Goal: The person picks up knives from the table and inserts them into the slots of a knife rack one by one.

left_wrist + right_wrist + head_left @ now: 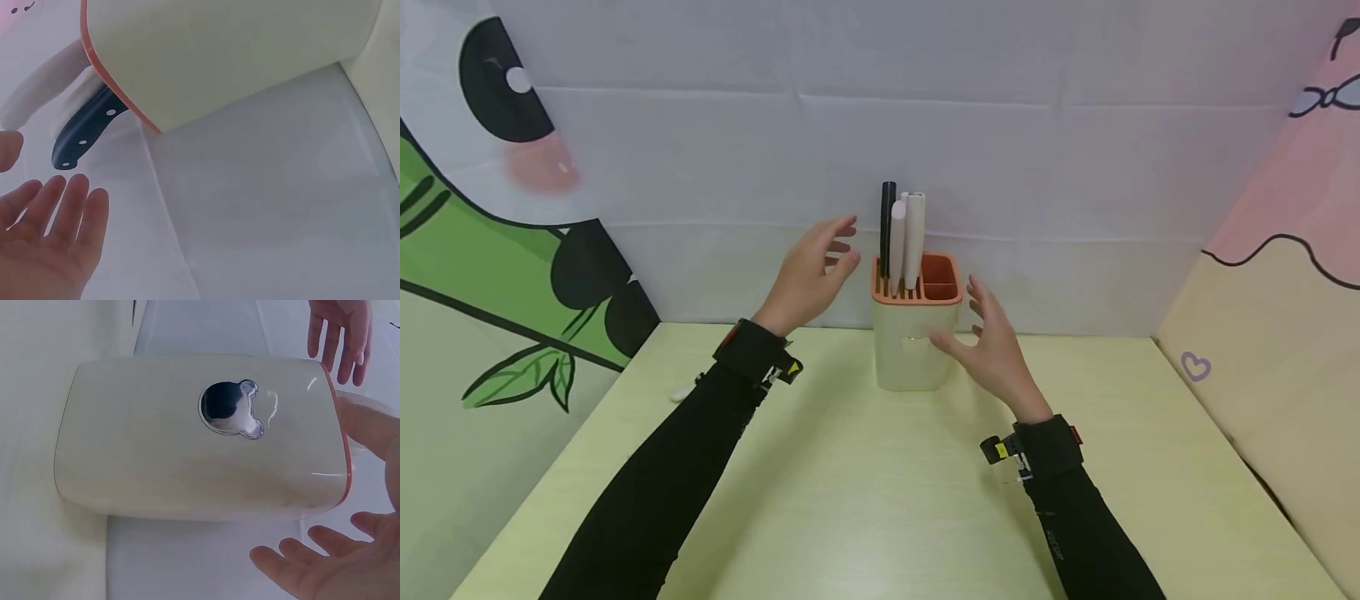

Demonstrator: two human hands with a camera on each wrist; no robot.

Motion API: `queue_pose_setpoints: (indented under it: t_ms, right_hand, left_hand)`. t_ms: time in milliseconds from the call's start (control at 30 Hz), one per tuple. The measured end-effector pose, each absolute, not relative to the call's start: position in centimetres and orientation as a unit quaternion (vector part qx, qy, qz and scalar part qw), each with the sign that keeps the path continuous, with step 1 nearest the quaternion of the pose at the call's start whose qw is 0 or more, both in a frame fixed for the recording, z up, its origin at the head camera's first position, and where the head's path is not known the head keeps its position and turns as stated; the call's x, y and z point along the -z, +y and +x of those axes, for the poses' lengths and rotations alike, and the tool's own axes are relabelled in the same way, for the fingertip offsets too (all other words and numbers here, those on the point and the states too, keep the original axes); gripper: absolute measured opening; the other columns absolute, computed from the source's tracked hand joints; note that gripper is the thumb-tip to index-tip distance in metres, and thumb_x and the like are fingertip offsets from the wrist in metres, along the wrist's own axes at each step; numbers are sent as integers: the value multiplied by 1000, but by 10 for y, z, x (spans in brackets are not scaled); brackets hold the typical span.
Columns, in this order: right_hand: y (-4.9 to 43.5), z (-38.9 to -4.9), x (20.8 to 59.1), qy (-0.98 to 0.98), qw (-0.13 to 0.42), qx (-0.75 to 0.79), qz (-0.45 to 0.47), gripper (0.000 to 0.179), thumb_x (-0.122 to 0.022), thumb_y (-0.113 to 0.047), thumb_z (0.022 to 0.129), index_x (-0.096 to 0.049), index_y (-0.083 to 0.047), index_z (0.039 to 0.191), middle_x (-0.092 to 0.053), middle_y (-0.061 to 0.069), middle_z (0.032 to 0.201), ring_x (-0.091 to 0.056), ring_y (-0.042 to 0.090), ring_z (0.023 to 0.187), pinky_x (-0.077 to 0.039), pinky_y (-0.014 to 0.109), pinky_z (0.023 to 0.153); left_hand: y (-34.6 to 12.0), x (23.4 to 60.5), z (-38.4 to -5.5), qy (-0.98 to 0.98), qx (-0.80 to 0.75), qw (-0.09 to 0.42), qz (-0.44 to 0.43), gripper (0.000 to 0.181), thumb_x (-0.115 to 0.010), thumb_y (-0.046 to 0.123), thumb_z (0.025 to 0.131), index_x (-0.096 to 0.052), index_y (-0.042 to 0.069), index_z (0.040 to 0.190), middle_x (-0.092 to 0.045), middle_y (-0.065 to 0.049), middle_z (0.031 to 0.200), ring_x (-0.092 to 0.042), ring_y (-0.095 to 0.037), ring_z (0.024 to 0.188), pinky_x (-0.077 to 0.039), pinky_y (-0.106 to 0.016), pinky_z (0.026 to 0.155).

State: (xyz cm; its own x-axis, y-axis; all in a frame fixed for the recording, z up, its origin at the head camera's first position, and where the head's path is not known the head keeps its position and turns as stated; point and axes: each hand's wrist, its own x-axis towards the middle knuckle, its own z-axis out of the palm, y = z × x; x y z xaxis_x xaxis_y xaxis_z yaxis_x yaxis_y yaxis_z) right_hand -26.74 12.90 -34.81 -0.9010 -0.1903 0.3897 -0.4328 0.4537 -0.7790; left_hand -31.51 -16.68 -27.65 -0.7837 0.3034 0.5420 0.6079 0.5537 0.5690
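Observation:
A cream knife block [913, 350] with an orange slotted top [942, 273] stands upright at the back of the table. Several knives are in its slots: one has a black handle [887, 218], the others have white handles [914, 237]. My left hand [811, 271] is just left of the handles, fingers extended and apart from them. In the left wrist view the black handle [87, 131] shows three rivets above the fingers. My right hand [988, 346] hovers at the block's right side, thumb across its front and fingers behind. Whether it touches the block is unclear. A shiny bear-shaped emblem [230, 409] marks the front.
The pale table [820, 500] meets a white cloth backdrop [737, 167] right behind the block. Printed cartoon panels flank it on the left and right. A small white object [681, 393] lies on the table by the left forearm, partly hidden.

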Motion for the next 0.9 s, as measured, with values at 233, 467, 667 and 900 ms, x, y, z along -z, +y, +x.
queue_pose_setpoints:
  t_ms: [233,467,667,900]
  right_hand:
    - [144,-254,342,-873,135,-420,205,102,-84,-26,95,-18,-11,171,-29,16,172,-34,42,155,-42,60,119]
    - [159,-240,345,-901,125,-356,215,102,-86,-26,93,-20,-16,171,-27,13,173,-30,38,158,-35,64,122]
    - [167,-232,349,-906,128,-337,223,102,-86,-25,92,-21,-13,170,-28,14,173,-26,37,159,-30,63,125]
    - [167,-225,359,-905,126,-329,238,102,-86,-24,92,-21,-12,170,-27,13,173,-26,37,159,-30,62,125]
  left_hand:
    - [-190,291,-286,-870,346,219,-274,54,-61,21,110,-45,9,160,-54,-13,153,-58,-31,132,-50,-50,109]
    - [-218,315,-261,-877,313,246,-268,54,-63,21,109,-48,10,160,-54,-12,154,-59,-30,131,-50,-52,104]
    - [-223,336,-242,-881,287,257,-275,54,-67,22,107,-51,9,157,-55,-14,153,-57,-35,133,-48,-55,108]
    - [-223,370,-224,-887,242,271,-285,58,-73,23,103,-53,6,154,-56,-16,152,-53,-37,138,-44,-53,116]
